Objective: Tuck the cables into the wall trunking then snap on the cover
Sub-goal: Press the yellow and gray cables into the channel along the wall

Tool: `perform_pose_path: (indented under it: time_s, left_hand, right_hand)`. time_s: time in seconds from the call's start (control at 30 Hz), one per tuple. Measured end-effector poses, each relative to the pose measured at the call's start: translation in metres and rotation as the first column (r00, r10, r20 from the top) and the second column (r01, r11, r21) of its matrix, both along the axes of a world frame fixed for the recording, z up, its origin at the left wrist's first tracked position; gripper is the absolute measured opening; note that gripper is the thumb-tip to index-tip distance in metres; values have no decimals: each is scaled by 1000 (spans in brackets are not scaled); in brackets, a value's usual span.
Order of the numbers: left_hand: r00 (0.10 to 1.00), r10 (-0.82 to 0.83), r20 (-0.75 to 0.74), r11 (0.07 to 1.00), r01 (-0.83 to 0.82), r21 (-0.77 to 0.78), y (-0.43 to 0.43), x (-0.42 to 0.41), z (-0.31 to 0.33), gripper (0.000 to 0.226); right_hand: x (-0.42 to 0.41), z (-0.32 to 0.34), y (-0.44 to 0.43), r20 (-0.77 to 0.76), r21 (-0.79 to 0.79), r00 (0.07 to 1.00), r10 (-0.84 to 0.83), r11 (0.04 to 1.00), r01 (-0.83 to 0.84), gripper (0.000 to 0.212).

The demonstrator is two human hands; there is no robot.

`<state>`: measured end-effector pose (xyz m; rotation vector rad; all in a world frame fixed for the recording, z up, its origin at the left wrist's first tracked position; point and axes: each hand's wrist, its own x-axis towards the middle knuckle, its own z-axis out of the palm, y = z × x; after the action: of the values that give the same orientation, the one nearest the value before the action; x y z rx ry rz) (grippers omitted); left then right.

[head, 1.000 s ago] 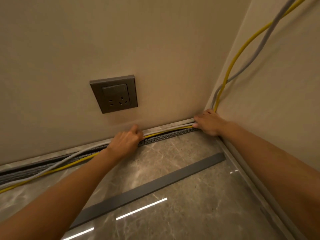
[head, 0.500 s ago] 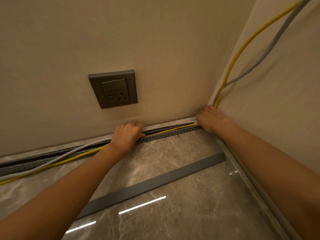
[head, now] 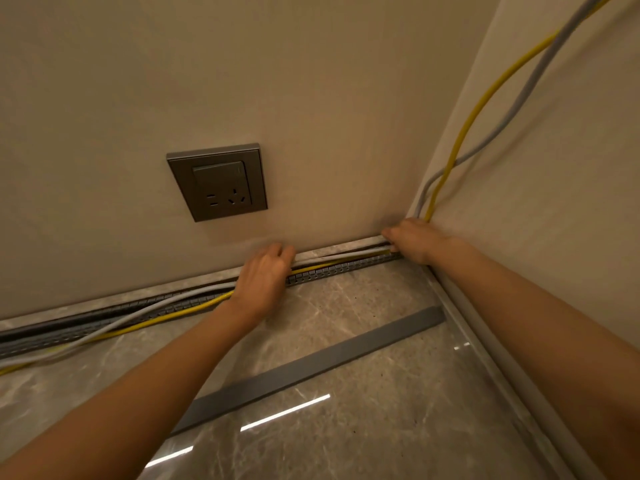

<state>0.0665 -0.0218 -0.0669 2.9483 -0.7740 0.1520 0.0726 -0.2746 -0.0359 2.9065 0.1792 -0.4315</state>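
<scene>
Marble floor (head: 363,341), beige wall (head: 277,81), grey cover (head: 311,368) lying loose

Trunking (head: 346,268) along the wall foot below the socket (head: 218,183), your left hand (head: 265,278) on it under the socket, your right hand (head: 414,239) at its corner end, cables (head: 332,259) in it between them, cover (head: 311,367) on the floor (head: 381,427) before it.

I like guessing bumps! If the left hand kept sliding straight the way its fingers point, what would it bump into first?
Probably the wall. The left hand points up and slightly right over the trunking, and its fingertips already look almost at the foot of the wall above the cables. Depth is hard to judge here.
</scene>
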Motion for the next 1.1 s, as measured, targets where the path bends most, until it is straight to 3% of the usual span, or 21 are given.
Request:
perform_pose_path:
  time_s: [0.13, 0.3, 0.5, 0.63, 0.7, 0.8, 0.93, 1.0, 1.1]
  left_hand:
    - [975, -180, 132, 982, 171, 81, 1, -1, -8, 41]
    - [953, -276, 125, 948, 248, 200, 2, 1, -12, 34]
    - [927, -330, 178, 917, 270, 295, -4, -3, -10, 22]
    - [952, -281, 122, 939, 247, 239, -5, -5, -12, 34]
    - [961, -251, 115, 953, 225, 203, -6, -5, -13, 38]
    - [971, -217, 97, 960, 194, 203, -8, -6, -13, 39]
    - [978, -198, 68, 964, 182, 192, -10, 1, -16, 39]
    - [988, -138, 68, 973, 123, 196, -9, 2, -13, 34]
    - [994, -87, -59, 990, 93, 102, -11, -1, -8, 10]
  right_hand:
    - [-3, 1, 0, 47, 5, 999, -9, 1000, 9, 25]
    - [-8, -9, 1, 246, -33, 969, -18, 999, 26, 26]
    - [-7, -16, 2, 271, 84, 947, -172, 984, 155, 24]
    - [-13, -15, -3, 165, 124, 967, -195, 977, 176, 28]
    - [-18, -15, -6, 145, 61, 980, -135, 990, 127, 26]
    - [-25, -19, -8, 241, -110, 969, 43, 994, -17, 18]
    - [-28, -32, -13, 255, -200, 964, 73, 980, -21, 21]
    - [-34, -31, -9, 279, -180, 956, 87, 983, -37, 19]
    - [-37, -31, -6, 377, -169, 916, 138, 983, -79, 13]
